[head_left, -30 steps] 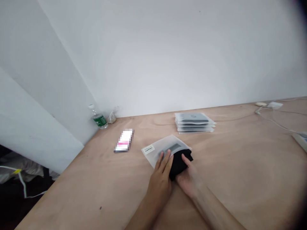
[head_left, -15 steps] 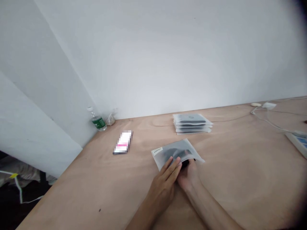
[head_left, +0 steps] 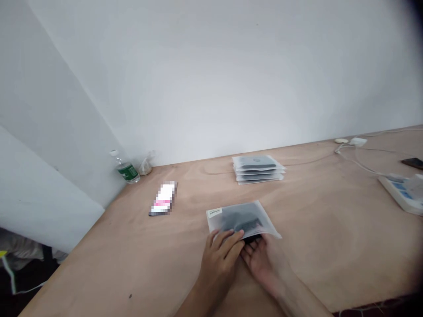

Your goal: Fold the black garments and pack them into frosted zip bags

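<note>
In the head view a frosted plastic bag [head_left: 261, 210] with a white label at its far left corner lies on the table, its open edge towards me. A dark flat item [head_left: 239, 219] shows through the film, and its black edge pokes out at the opening. My left hand [head_left: 220, 257] rests its fingers over the bag's near edge; its thumb is hidden. Palm up at the opening, my right hand [head_left: 264, 259] has curled fingers at the item's black edge, with its thumb partly under the film. Behind is a stack of similar filled bags [head_left: 259, 171].
A phone [head_left: 164, 198] with a blurred screen lies on the left. A water bottle [head_left: 126, 168] and a small plastic bag [head_left: 146, 165] stand by the wall. On the right are a power strip [head_left: 401, 193], white cables and a dark device [head_left: 413, 163].
The bag lies flatter, and the dark item sits deeper inside it. Both hands have shifted slightly nearer to me. The view has turned a little to the right.
</note>
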The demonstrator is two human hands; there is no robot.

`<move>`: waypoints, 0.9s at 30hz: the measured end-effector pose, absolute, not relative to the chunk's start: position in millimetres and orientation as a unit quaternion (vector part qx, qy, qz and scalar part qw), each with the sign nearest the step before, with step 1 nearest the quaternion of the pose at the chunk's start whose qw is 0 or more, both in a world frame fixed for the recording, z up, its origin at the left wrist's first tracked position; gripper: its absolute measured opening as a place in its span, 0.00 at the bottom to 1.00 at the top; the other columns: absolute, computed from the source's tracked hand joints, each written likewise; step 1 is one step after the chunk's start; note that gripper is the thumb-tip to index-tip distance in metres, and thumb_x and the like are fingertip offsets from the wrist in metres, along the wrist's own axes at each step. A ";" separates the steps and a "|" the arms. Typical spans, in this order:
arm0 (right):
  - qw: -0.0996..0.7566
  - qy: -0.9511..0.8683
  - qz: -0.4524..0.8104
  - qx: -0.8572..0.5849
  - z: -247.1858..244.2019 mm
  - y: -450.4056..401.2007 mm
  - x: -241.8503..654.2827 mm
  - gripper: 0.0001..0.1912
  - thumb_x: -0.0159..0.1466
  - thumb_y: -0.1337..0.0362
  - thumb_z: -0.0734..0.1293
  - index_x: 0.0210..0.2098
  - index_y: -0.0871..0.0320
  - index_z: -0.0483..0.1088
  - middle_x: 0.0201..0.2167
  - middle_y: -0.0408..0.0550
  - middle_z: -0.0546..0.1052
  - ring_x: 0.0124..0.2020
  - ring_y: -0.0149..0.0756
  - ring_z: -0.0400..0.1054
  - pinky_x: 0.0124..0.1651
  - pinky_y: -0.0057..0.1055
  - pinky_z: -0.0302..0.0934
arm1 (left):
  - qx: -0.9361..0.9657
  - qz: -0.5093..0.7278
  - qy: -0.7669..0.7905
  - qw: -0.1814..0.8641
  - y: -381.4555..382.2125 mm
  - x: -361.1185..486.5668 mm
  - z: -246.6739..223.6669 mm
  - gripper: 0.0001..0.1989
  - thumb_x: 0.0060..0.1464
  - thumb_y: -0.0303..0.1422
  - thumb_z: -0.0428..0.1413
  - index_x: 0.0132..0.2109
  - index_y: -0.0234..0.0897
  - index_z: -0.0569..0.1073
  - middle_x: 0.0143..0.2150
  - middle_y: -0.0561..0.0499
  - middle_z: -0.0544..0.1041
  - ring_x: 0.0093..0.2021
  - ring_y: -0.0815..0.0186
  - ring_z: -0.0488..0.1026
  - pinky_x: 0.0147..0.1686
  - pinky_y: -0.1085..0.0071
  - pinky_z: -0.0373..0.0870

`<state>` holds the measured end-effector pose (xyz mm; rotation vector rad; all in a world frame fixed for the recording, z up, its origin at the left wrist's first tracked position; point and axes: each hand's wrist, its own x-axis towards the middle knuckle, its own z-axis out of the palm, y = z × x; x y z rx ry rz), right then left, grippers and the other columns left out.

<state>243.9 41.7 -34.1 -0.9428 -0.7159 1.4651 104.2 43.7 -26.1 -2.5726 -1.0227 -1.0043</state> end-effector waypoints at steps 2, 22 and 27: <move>0.521 -0.257 0.708 -0.403 -29.8 21.1 254.8 0.13 0.58 0.57 0.61 0.37 0.55 0.72 0.37 0.50 0.78 0.40 0.38 0.72 0.49 0.39 0.62 | -0.860 -0.353 -0.361 0.074 44.3 105.1 -28.6 0.11 0.57 0.22 0.45 0.41 0.35 0.69 0.42 0.48 0.77 0.41 0.65 0.71 0.41 0.68 0.67; 0.087 -0.798 0.076 -0.592 -32.6 79.4 252.1 0.39 0.55 0.38 0.55 0.62 0.42 0.45 0.65 0.46 0.45 0.61 0.73 0.32 0.48 0.74 0.33 | -0.885 -0.261 -0.367 0.123 47.1 87.7 -41.7 0.07 0.54 0.24 0.48 0.29 0.36 0.66 0.27 0.49 0.69 0.28 0.63 0.64 0.27 0.68 0.61; 0.086 -0.801 0.078 -0.587 -30.9 81.1 254.3 0.47 0.48 0.34 0.59 0.63 0.42 0.44 0.65 0.47 0.46 0.60 0.76 0.34 0.48 0.74 0.33 | -0.899 -0.231 -0.371 0.018 41.0 50.1 -29.3 0.04 0.53 0.27 0.51 0.38 0.37 0.68 0.34 0.47 0.71 0.34 0.62 0.66 0.32 0.66 0.65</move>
